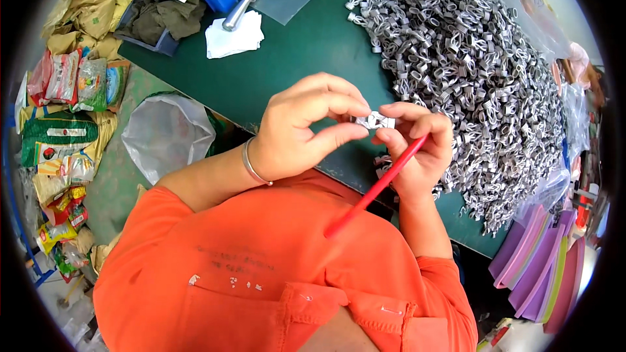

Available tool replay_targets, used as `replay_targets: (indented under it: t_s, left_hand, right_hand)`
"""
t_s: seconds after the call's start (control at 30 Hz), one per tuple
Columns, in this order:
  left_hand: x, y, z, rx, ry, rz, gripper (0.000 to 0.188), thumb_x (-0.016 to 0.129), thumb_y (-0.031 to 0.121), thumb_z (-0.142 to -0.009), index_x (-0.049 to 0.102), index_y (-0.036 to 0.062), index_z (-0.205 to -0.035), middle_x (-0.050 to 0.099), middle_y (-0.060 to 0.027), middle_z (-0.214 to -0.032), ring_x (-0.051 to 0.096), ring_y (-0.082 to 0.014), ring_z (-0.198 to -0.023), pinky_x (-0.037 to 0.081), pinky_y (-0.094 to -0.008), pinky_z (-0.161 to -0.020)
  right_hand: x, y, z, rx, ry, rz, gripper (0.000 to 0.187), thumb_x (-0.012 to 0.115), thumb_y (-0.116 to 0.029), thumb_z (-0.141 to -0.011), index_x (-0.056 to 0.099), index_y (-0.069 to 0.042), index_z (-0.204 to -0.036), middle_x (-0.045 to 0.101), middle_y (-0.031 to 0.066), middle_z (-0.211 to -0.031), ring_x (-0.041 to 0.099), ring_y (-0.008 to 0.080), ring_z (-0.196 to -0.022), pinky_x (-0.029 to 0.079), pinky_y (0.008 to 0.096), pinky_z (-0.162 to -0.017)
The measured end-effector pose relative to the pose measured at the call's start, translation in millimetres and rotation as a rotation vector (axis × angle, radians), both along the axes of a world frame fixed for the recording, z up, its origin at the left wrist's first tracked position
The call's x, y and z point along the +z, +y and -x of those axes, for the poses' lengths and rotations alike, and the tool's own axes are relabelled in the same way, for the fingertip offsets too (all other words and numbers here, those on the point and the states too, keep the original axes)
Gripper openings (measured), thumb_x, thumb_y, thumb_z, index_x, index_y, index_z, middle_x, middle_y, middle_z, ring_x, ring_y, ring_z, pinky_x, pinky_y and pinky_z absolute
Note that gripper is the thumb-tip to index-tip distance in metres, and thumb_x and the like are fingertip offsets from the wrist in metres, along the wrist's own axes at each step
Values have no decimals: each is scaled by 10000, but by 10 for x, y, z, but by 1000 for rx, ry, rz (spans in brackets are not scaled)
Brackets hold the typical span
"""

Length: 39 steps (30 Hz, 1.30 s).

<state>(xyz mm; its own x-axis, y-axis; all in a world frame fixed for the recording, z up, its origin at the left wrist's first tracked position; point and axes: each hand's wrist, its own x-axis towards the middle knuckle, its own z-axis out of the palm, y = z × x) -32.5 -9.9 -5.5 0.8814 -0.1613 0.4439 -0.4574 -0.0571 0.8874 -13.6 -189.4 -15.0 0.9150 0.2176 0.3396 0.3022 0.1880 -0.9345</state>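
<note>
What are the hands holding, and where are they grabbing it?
Both hands, left hand and right hand, pinch a small silver metal clip by its ends. The right also grips a red plastic stick near its top.

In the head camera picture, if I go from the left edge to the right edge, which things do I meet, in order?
Pile of snack packets → clear plastic bag → left hand → small metal clip held by both hands → right hand with a red stick → heap of metal clips → purple trays.
</note>
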Motion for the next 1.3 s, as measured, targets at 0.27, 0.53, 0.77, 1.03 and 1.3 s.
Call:
replay_targets:
  t_s: [0.27, 0.53, 0.77, 1.03, 1.3]
  left_hand:
    - [-237, -120, -34, -200, 382, 391, 209, 550, -124, -771, 546, -35, -960, 536, -132, -1017, 573, -190, -920, 490, -294, -797]
    - [-298, -53, 41, -160, 516, 102, 196, 591, -54, -780, 568, -19, -971, 567, -55, -894, 573, -95, -791, 470, -212, -700]
    - [-297, -31, 65, -102, 474, -28, 96, 586, -30, -792, 588, -21, -888, 555, -28, -829, 546, -69, -708, 445, -192, -628]
    - [-188, -227, -11, -307, 192, -308, 164, 665, 42, -732, 603, 8, -880, 544, -41, -797, 486, -89, -590, 399, -209, -538]
    - [-351, -535, -30, -221, -65, -615, 189, 700, 149, -677, 566, 47, -764, 500, -73, -776, 534, -251, -674, 436, -334, -582]
  right_hand:
    - [99, -38, -50, -73, -478, 226, 407, 735, 29, -651, 346, -71, -716, 606, 187, -854, 594, 201, -615, 486, 268, -491]
    - [1254, -1055, -1427, -818, -928, 176, 294, 705, 31, -683, 424, -47, -723, 596, 94, -804, 518, 101, -646, 441, 211, -608]
    - [1416, -1758, -2107, -997, -818, 794, 235, 686, -174, -761, 521, -7, -766, 616, 59, -754, 550, 96, -690, 445, 212, -637]
    - [1078, -1294, -545, -470, -269, 430, 220, 432, -91, -884, 582, 41, -975, 555, 41, -687, 426, 56, -549, 342, 165, -513]
    - [214, -921, 398, -276, 20, 248, 239, 450, -173, -918, 557, 31, -981, 623, 131, -763, 585, 146, -622, 462, 231, -551]
